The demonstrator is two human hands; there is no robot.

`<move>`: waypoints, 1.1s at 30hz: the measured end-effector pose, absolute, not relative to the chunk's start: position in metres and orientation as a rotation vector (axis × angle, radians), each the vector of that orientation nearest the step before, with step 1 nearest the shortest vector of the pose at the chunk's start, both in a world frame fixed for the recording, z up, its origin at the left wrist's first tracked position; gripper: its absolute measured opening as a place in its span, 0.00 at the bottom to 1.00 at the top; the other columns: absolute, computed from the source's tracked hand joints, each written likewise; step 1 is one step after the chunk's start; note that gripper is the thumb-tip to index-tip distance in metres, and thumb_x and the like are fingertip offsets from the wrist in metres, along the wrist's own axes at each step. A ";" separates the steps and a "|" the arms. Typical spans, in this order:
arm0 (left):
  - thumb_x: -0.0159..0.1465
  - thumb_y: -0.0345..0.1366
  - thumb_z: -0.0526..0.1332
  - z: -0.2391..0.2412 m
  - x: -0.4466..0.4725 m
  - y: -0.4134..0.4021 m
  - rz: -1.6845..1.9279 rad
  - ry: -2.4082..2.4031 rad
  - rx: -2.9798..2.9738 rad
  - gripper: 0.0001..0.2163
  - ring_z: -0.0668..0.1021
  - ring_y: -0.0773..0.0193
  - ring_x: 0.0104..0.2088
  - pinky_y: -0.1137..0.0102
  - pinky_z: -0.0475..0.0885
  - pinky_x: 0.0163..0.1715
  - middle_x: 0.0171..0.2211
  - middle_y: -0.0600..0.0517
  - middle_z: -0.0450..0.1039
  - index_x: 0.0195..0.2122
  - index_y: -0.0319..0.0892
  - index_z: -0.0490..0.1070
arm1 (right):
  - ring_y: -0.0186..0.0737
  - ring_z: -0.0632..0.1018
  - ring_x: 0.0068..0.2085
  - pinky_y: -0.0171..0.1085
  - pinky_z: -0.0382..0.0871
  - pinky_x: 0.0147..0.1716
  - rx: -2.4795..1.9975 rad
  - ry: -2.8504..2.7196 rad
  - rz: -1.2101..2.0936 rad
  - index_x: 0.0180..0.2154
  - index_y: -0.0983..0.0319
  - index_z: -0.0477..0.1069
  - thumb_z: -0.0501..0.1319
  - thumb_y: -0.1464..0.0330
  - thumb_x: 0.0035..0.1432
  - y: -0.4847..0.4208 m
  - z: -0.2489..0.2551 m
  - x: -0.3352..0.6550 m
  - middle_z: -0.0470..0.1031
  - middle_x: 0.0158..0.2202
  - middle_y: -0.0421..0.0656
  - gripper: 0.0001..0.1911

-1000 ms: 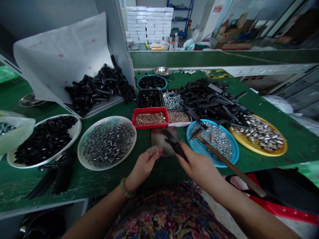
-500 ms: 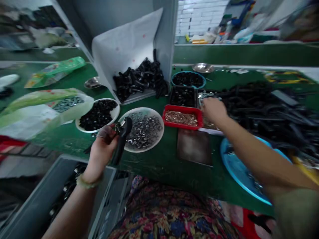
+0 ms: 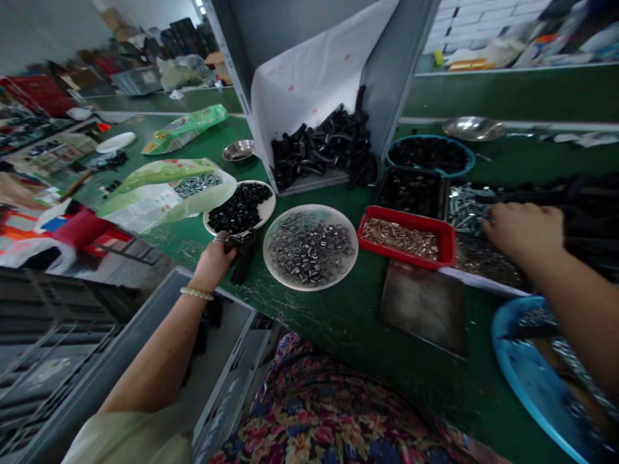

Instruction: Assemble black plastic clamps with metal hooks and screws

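Note:
My left hand [image 3: 213, 261], with a beaded bracelet at the wrist, is closed around a black handle-shaped part [image 3: 244, 259] with a small metal fitting at its upper end. It is just in front of a white plate of small black pieces [image 3: 267, 209]. To its right lies a white plate of metal rings [image 3: 271, 274]. My right hand [image 3: 525, 232] has its fingers curled down at a tray of silver screws [image 3: 467, 206]; the fingertips are mostly hidden, and whatever is between them cannot be made out.
A red tray [image 3: 447, 248] of copper-coloured pins stands beside a black tray [image 3: 440, 193]. Behind is a tilted grey crate [image 3: 411, 71] of black parts. A dark metal plate [image 3: 423, 306] lies in front, with a blue basin [image 3: 515, 377] at right and a grey bin [image 3: 159, 303] at lower left.
The view has swung to the left. My left hand has drawn the black part away from the ring plate, towards the plate of black pieces. My right hand stays at the screw tray.

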State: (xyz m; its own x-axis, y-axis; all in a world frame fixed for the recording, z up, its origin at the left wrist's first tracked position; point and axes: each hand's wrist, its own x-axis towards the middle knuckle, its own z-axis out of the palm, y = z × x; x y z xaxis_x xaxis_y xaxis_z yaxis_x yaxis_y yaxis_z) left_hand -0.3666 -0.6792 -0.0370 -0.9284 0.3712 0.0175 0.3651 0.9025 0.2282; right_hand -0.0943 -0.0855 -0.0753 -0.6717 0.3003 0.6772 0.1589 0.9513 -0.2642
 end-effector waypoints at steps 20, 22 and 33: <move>0.62 0.37 0.64 -0.046 -0.307 -0.195 -0.025 2.256 1.720 0.12 0.78 0.56 0.45 0.58 0.72 0.49 0.42 0.44 0.77 0.42 0.35 0.75 | 0.40 0.82 0.38 0.38 0.78 0.38 -0.825 -1.853 1.191 0.36 0.57 0.67 0.62 0.66 0.59 -0.330 -0.061 0.013 0.79 0.40 0.44 0.05; 0.63 0.38 0.63 -0.049 -0.308 -0.192 -0.053 2.252 1.723 0.11 0.78 0.57 0.46 0.57 0.72 0.49 0.43 0.45 0.76 0.43 0.37 0.74 | 0.40 0.81 0.39 0.39 0.77 0.40 -0.842 -1.804 1.206 0.36 0.57 0.67 0.63 0.66 0.58 -0.324 -0.063 0.017 0.79 0.40 0.44 0.05; 0.51 0.30 0.65 -0.064 -0.325 -0.196 0.103 2.234 1.784 0.12 0.78 0.59 0.41 0.71 0.70 0.44 0.38 0.47 0.78 0.37 0.42 0.79 | 0.40 0.82 0.36 0.40 0.77 0.38 -0.787 -1.722 1.262 0.34 0.57 0.66 0.64 0.63 0.58 -0.318 -0.053 0.002 0.79 0.39 0.44 0.08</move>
